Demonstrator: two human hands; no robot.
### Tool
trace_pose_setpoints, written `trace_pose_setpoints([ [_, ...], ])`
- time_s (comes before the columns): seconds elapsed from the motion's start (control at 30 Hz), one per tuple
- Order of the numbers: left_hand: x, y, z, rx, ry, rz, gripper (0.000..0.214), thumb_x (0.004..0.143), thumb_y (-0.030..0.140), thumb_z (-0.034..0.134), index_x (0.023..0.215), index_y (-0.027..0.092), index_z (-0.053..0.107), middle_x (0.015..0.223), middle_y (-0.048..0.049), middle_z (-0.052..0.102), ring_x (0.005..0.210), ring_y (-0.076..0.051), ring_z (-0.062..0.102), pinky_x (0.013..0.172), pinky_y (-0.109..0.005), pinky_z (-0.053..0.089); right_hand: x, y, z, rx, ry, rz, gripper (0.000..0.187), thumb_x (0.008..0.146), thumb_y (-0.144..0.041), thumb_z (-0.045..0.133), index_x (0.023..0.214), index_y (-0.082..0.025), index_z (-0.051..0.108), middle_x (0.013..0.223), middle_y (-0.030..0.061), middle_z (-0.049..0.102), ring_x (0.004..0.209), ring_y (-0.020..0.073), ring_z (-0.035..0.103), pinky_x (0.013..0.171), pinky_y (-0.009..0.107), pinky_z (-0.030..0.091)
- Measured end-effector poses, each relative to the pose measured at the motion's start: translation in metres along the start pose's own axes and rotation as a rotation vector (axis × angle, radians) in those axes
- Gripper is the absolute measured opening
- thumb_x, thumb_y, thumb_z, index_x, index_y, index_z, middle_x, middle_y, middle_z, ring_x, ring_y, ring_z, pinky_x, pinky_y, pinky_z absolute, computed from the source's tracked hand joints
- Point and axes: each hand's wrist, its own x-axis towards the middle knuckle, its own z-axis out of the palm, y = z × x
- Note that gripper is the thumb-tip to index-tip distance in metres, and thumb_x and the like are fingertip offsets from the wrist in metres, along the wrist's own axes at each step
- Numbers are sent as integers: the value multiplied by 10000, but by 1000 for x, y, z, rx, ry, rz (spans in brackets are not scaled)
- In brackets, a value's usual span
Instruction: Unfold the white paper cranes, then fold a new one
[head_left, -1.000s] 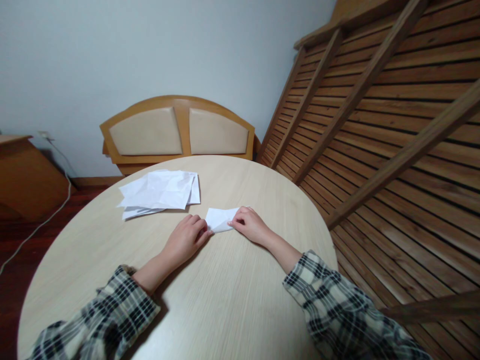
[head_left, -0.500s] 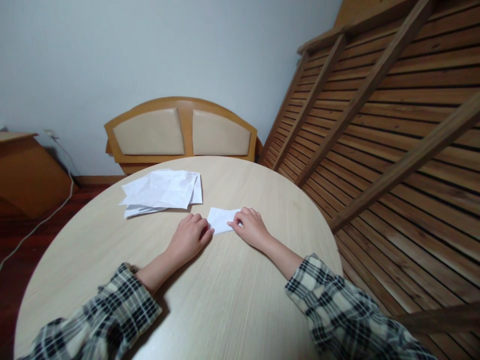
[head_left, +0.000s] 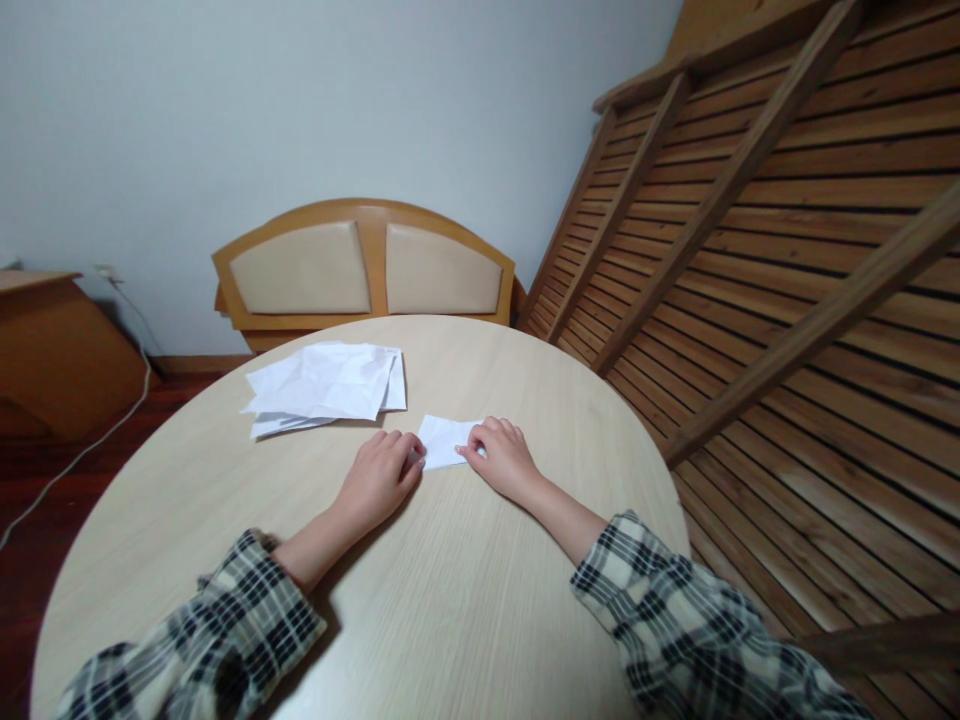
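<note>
A small folded white paper (head_left: 444,440) lies flat on the round pale wooden table (head_left: 450,600). My left hand (head_left: 379,475) rests at its left edge, fingers curled, fingertips pressing the paper's corner. My right hand (head_left: 501,456) sits on its right end, fingers bent and pinched on the paper. Both forearms in checked sleeves lie on the table.
A loose pile of white sheets (head_left: 324,385) lies at the table's far left. A wooden chair back with beige pads (head_left: 364,265) stands behind the table. A slatted wooden frame (head_left: 787,250) leans at the right. A cable (head_left: 90,440) runs over the dark floor at left.
Both hands stay on the folded paper. The right hand has slid slightly further onto it, flattening it; the view has shifted a little.
</note>
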Motion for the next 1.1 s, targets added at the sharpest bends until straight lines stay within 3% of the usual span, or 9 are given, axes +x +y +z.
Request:
trace_pose_setpoints([
  [0.57, -1, -10, -6, -167, -95, 53, 302, 859, 75, 431, 1056, 181, 634, 922, -80, 619, 883, -239, 572, 815, -412, 489, -1, 0, -5, 11, -27, 9, 220, 890, -381, 688, 764, -205, 646, 906, 38, 618, 950, 215, 531, 824, 333, 339],
  [0.7, 0, -8, -13, -178, -22, 69, 364, 766, 31, 474, 1069, 170, 620, 1016, -91, 592, 959, -241, 565, 867, -431, 502, 0, 0, -6, 19, -39, 22, 213, 887, -376, 693, 767, -204, 651, 907, 29, 620, 957, 209, 532, 829, 325, 335],
  [0.8, 0, -4, -17, -117, 37, 147, 365, 771, 34, 496, 1086, 166, 626, 1110, -116, 598, 1050, -263, 552, 923, -468, 494, 0, 0, -6, 37, -37, 19, 222, 884, -375, 697, 750, -203, 650, 890, 27, 618, 935, 201, 531, 826, 321, 333],
  [0.97, -5, 10, -16, -97, -154, 345, 367, 972, 198, 448, 1322, 198, 560, 1356, -107, 593, 1280, -251, 508, 1087, -468, 434, 1, 1, -6, 41, -31, 14, 218, 884, -363, 697, 747, -200, 650, 878, 31, 614, 925, 197, 529, 815, 315, 332],
  [1.1, -10, 15, -11, -35, -271, 318, 481, 1008, 402, 446, 1411, 147, 500, 1459, -134, 533, 1380, -276, 447, 1154, -479, 380, 1, 0, -7, 27, -40, 23, 168, 872, -341, 709, 801, -202, 648, 898, 32, 627, 933, 201, 533, 819, 316, 333],
])
